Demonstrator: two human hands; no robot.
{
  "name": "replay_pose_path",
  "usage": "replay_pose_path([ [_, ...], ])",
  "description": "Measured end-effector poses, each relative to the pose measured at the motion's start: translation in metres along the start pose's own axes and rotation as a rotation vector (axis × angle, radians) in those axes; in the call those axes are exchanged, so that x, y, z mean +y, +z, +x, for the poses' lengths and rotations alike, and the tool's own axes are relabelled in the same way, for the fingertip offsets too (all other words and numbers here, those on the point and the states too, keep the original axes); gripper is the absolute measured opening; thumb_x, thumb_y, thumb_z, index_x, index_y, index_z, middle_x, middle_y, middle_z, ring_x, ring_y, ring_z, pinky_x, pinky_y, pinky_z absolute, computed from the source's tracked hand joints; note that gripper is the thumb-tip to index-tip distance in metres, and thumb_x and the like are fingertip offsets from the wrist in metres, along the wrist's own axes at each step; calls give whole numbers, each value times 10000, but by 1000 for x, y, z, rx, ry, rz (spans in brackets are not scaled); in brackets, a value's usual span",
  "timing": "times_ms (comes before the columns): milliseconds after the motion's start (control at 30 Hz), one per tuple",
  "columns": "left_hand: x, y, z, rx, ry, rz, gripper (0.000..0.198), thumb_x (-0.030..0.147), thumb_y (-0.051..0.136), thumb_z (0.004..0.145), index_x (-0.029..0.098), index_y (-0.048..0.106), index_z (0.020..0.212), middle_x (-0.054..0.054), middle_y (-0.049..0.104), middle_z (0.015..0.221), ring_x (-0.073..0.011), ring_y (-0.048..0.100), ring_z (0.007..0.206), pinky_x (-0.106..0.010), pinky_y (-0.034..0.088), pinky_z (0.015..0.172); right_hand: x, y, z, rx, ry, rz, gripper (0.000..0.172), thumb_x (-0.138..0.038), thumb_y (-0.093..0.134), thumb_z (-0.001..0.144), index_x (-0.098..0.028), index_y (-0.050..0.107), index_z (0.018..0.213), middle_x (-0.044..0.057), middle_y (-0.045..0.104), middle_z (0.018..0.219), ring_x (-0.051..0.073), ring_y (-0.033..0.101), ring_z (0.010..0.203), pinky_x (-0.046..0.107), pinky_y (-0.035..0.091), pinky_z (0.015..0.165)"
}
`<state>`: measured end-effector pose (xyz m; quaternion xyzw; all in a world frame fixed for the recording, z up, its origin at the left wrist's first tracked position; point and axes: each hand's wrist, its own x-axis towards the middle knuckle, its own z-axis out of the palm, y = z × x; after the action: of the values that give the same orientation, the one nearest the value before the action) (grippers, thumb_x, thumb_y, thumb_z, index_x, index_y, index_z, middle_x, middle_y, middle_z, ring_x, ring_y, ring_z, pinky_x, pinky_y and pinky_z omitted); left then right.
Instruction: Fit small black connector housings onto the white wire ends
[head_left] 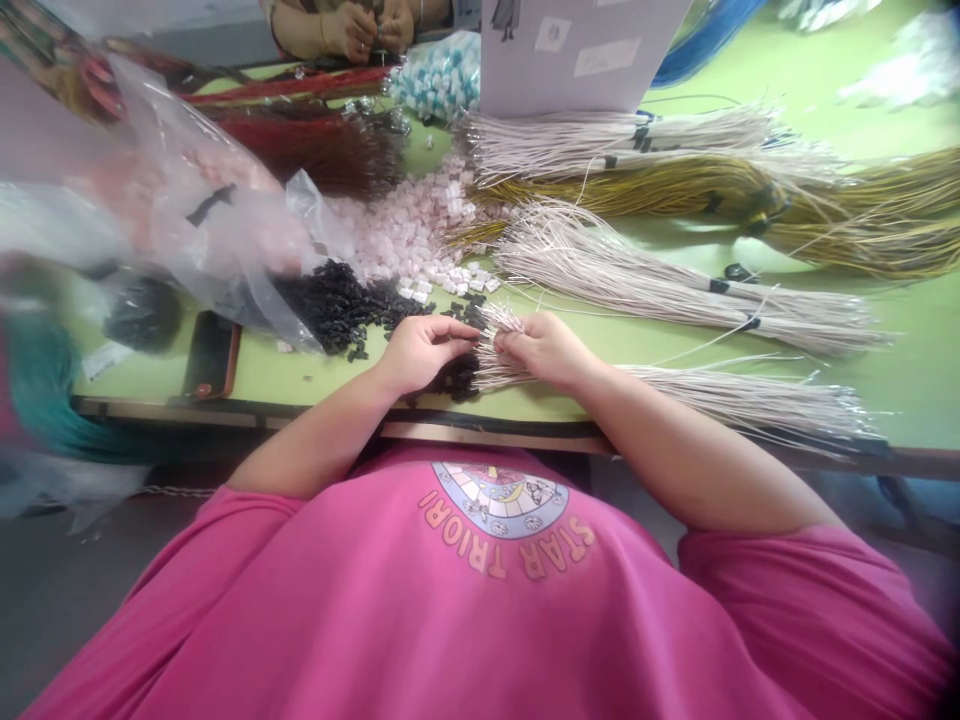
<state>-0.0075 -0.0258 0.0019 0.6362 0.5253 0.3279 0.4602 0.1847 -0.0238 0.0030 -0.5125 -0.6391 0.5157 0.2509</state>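
My left hand [421,350] is closed in a pinch at the near edge of the green table [915,380], fingertips on something small I cannot make out, just above a little heap of black connectors [454,380]. My right hand [544,347] is curled round the ends of a bundle of pale pink wires [735,395] that trails off to the right. The two hands' fingertips nearly meet at the wire tips [495,322].
Black connectors [337,300] and white-pink connectors [420,230] lie in heaps behind my hands. Clear plastic bags [202,220] and a phone [211,355] are at left. Pink wire bundles [660,275] and yellow wire bundles [787,200] cross the right. Another person's hands [367,28] work at the far side.
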Motion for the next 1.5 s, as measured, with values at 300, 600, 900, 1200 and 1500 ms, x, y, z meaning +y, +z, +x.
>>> replay_pose_path([
  [300,-1,3,0,-20,56,63,215,272,683,678,171,713,865,-36,713,845,-149,653,765,-277,520,759,-3,0,-1,0,3,-29,226,-307,456,728,-156,430,562,-40,360,513,61,326,481,225,248,473],
  [600,-5,7,1,-10,99,126,176,255,678,680,167,716,828,-38,712,832,-150,651,757,-272,521,750,2,-1,0,-53,-42,-68,247,-338,476,734,-150,443,577,-40,361,535,61,319,501,224,248,485],
  [900,-5,6,1,-45,78,40,207,281,696,659,159,714,826,-37,715,817,-153,657,744,-269,526,726,-2,-3,-2,-84,-25,33,208,-318,480,729,-142,488,617,-37,398,551,63,339,509,217,258,491],
  [1200,-6,8,1,5,131,98,193,282,676,685,169,715,837,-37,715,830,-153,657,764,-270,521,755,2,-1,0,-57,-37,67,222,-335,488,718,-138,498,615,-38,384,551,67,331,515,220,253,494],
  [1500,-2,9,2,-5,67,92,230,322,689,663,162,716,826,-45,713,822,-169,649,759,-292,514,747,-1,-1,-1,-50,-36,82,228,-335,494,706,-153,450,576,-49,364,530,63,315,505,223,251,501],
])
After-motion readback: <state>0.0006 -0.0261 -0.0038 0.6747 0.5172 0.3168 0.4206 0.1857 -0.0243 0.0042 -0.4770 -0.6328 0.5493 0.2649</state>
